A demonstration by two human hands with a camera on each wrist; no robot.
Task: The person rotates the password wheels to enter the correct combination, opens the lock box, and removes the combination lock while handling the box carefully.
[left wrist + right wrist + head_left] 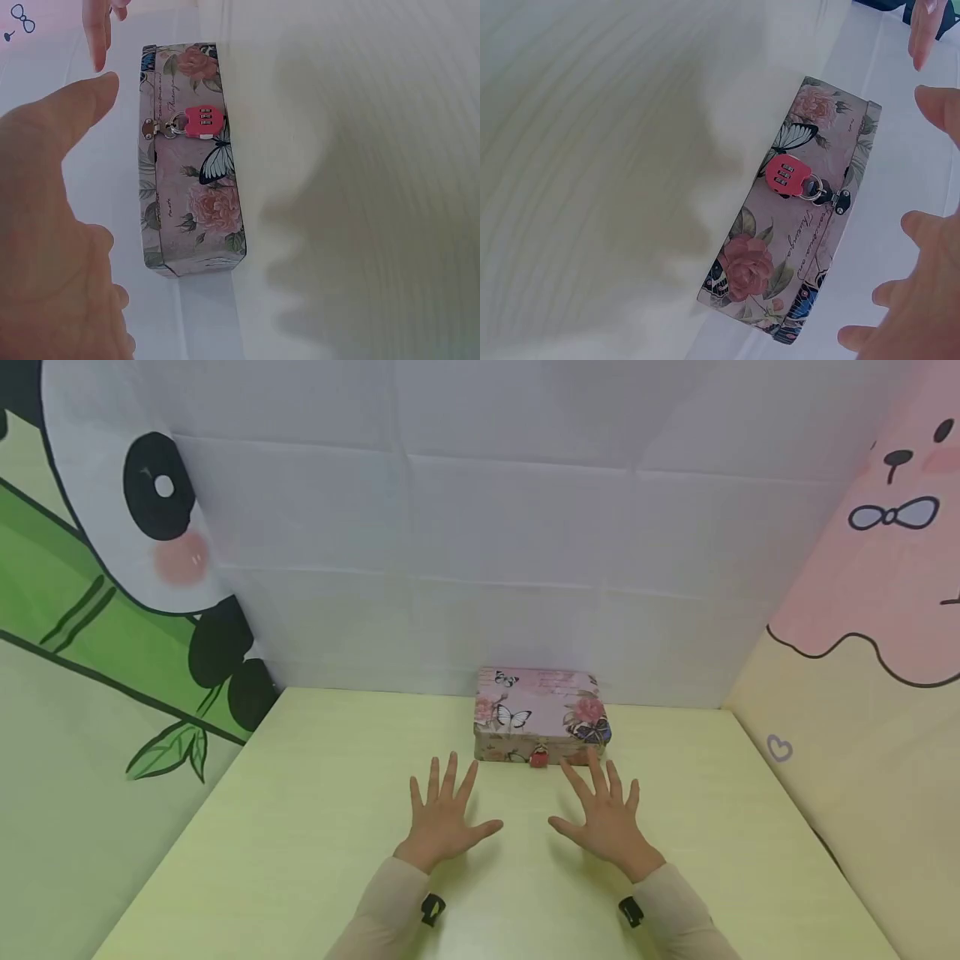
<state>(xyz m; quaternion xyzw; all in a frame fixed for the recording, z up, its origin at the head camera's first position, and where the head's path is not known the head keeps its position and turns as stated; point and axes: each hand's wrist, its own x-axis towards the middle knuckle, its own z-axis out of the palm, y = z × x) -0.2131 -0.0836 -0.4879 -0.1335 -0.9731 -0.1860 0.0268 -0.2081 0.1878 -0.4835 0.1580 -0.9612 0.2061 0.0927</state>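
Head view: the left hand [441,828] and right hand [609,828] are held over the pale yellow counter [225,827], fingers spread apart on both. The floral box [536,702] stands beyond them at the counter's back edge, near the right fingertips; its lid top shows in this view alone.

Left wrist view: the red padlock [204,121], a small patch from the head, presents three dials, its metal shackle at the clasp [151,130].

Right wrist view: a blue butterfly print [804,301] marks one lower corner.

Surface: faintly streaked. Room: a creased white sheet [510,527] behind; panda mural [161,485] left, pink bear mural [892,560] right.
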